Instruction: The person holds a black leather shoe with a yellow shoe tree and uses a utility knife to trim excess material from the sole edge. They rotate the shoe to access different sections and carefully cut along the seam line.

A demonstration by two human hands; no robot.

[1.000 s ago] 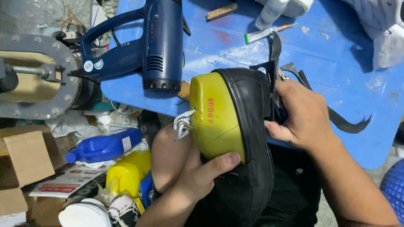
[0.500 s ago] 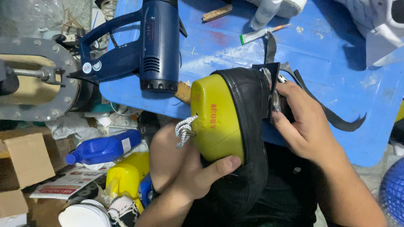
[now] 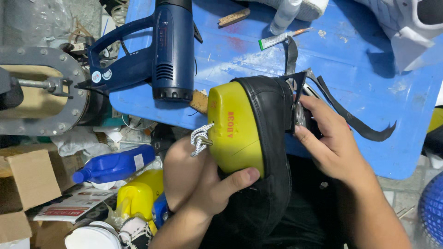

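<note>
A black leather shoe upper (image 3: 272,138) is stretched over a yellow plastic shoe last (image 3: 233,131) with a white cord loop at its end. My left hand (image 3: 217,189) grips the last from below, thumb pressed on the yellow surface. At the shoe's right side, my right hand (image 3: 330,140) holds a small metal tool and the leather edge. A loose black leather strip (image 3: 355,122) trails from there across the blue table (image 3: 258,50).
A dark blue heat gun (image 3: 159,55) lies on the table's left part. A glue tube (image 3: 281,38) and a white shoe (image 3: 397,23) lie at the back. Left of the table are a grey metal flange (image 3: 41,92), blue bottle (image 3: 115,163), yellow bottle (image 3: 136,196) and cardboard box (image 3: 20,184).
The view has shifted slightly. My right hand has moved a little along the shoe's edge; my left hand keeps its grip on the last.
</note>
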